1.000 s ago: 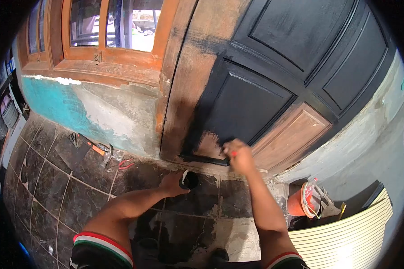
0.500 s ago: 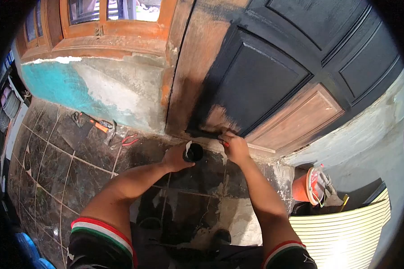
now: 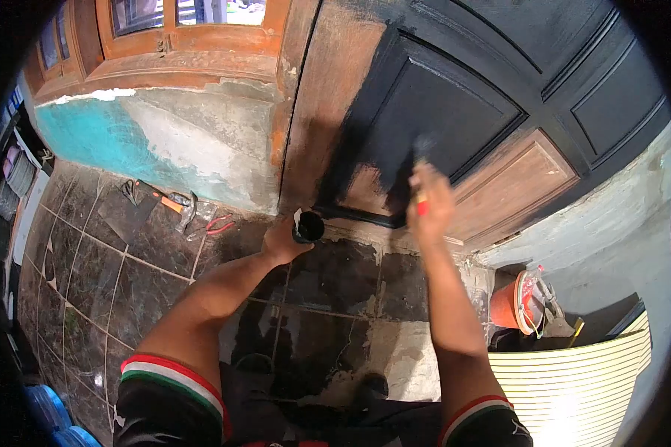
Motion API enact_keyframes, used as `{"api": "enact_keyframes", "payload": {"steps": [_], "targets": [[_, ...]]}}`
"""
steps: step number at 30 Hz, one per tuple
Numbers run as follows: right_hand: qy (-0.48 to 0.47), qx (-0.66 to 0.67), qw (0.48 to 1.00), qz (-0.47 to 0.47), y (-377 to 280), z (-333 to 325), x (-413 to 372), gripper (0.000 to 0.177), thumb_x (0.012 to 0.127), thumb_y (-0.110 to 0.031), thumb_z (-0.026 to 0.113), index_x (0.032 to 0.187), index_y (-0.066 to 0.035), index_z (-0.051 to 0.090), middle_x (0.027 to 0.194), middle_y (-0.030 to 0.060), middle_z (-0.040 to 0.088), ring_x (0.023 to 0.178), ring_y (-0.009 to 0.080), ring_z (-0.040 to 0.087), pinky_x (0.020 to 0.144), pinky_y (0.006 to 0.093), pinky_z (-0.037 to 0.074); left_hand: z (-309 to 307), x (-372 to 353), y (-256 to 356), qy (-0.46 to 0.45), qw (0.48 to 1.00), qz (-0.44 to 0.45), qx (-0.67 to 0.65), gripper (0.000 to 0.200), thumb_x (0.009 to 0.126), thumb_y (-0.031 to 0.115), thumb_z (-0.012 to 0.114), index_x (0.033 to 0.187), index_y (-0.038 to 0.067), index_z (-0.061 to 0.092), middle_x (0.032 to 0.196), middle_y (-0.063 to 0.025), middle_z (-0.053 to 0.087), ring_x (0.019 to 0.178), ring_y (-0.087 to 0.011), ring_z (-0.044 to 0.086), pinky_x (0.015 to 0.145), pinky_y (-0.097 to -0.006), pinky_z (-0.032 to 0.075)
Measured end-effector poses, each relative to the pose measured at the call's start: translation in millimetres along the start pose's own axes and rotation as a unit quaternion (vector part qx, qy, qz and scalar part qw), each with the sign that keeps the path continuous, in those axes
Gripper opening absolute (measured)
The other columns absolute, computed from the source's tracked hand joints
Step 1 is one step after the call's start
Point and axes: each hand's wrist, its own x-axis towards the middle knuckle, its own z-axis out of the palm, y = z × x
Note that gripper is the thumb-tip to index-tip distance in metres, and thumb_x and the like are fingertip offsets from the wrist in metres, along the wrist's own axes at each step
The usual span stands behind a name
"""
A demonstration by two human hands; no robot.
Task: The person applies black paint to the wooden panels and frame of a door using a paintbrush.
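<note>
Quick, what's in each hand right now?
Left hand: closed around a small black paint cup.
Right hand: closed on a red-handled brush.

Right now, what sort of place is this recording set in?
Probably a house entrance being redone: a panelled wooden door half coated in black paint, a patchy plaster wall under a wooden window frame, and tools lying on the tiled floor.
</note>
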Motion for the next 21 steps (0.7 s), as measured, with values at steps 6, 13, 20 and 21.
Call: {"api": "enact_keyframes", "payload": {"steps": [6,13,20,21], "targets": [[-0.452,-0.007,0.887,0.092,-11,61,-80,0.023,0.091,-0.009,0.075,0.113,-0.012,0.081,0.114,0.0153,0.076,0.099,0.0421,0.074,0.084,0.0471,0.061,-13,4,-9,0.025,0.999,0.021,-0.017,0.109,0.08,0.049,0.092,0.167,0.012,0.038,0.143,-0.0219,0.066,0.134,-0.044,0.063,0.114,-0.0539,0.053],[-0.154,0.083,0.984,0.043,-52,2,98,0.008,0.098,-0.01,0.077,0.104,-0.005,0.08,0.109,0.0113,0.079,0.097,0.0348,0.077,0.084,0.0406,0.06,-25,-1,2,-0.022,0.999,-0.032,0.03,0.111,0.082,0.051,0.091,0.169,0.011,0.035,0.151,-0.0214,0.06,0.14,-0.0409,0.059,0.119,-0.0519,0.05],[0.026,-0.025,0.998,-0.059,-56,19,59,0.043,0.078,0.006,0.075,0.119,-0.007,0.079,0.121,0.0134,0.077,0.104,0.0355,0.076,0.082,0.0434,0.06,-16,0,0,-0.012,0.999,-0.004,0.032,0.109,0.084,0.051,0.09,0.168,0.01,0.035,0.154,-0.024,0.056,0.143,-0.0431,0.056,0.119,-0.0538,0.049],[-0.049,-0.054,0.996,-0.045,-51,31,35,0.057,0.069,0.006,0.073,0.123,-0.011,0.079,0.126,0.0122,0.075,0.097,0.0347,0.075,0.079,0.0441,0.059,-20,-2,2,-0.031,0.999,-0.016,0.017,0.109,0.084,0.05,0.091,0.169,0.01,0.035,0.155,-0.024,0.056,0.143,-0.0434,0.056,0.12,-0.0539,0.049]]}}
